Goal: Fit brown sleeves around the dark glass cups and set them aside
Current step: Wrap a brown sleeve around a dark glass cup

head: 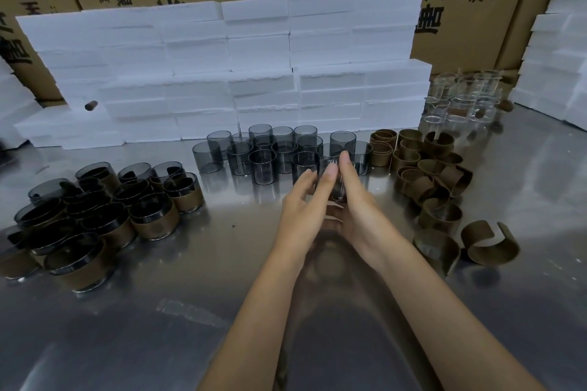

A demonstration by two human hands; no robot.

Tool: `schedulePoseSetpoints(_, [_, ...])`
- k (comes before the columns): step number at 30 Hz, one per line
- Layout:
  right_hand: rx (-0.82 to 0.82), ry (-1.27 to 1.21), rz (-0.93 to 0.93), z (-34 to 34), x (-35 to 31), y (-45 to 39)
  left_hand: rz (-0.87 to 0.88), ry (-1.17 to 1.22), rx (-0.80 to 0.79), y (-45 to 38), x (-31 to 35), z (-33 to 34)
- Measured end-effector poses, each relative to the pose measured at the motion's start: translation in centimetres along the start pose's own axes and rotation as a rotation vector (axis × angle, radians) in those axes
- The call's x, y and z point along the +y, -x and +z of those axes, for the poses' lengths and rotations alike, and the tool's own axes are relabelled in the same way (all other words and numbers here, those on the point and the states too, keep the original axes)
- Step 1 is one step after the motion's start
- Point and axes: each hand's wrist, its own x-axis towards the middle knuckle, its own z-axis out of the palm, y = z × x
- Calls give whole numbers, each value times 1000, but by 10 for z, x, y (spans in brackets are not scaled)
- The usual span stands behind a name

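Observation:
One dark glass cup [335, 182] stands between my two hands at the table's middle. My left hand [305, 200] lies against its left side with straight fingers. My right hand [355, 200] presses its right side, fingers straight and pointing away from me. Behind them stands a cluster of several bare dark glass cups [270, 152]. Loose brown sleeves [428, 168] lie in a heap to the right, one open sleeve [489, 243] nearest me. At the left stand several sleeved cups [95, 216], some stacked.
The steel table [158, 311] is shiny and reflects my arms. White foam blocks [238, 73] form a wall at the back, with cardboard boxes behind. Clear glass cups [460, 98] stand at the back right. More foam is stacked at the far right.

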Motion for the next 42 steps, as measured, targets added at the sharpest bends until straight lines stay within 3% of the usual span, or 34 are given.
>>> schedulePoseSetpoints(4, [57, 53, -47, 1, 2, -1, -38, -16, -30, 0, 2, -5])
schedulePoseSetpoints(7, [104, -3, -62, 2, 3, -1, -52, 41, 41, -1, 2, -8])
schedulePoseSetpoints(11, [157, 60, -125, -1, 2, -1, 94, -43, 173, -9, -6, -15])
schedulePoseSetpoints(15, [185, 145, -206, -3, 3, 2, 193, -45, 202, -11, -5, -21])
schedulePoseSetpoints(24, [236, 66, -288, -8, 2, 1, 2, 101, 70, -8, 0, -18])
schedulePoseSetpoints(28, [233, -66, -147, -8, -1, 0, -9, 180, 31, -7, 4, -13])
schedulePoseSetpoints(33, [69, -239, 151, -5, -3, 3, 22, 217, -31, -10, 4, -16])
schedulePoseSetpoints(37, [27, -430, 157, -11, -8, 3, 62, 136, -199, -6, 4, -18])
schedulePoseSetpoints(42, [45, -375, 133, -15, -12, 0, 146, 20, -249, -4, 3, -20])
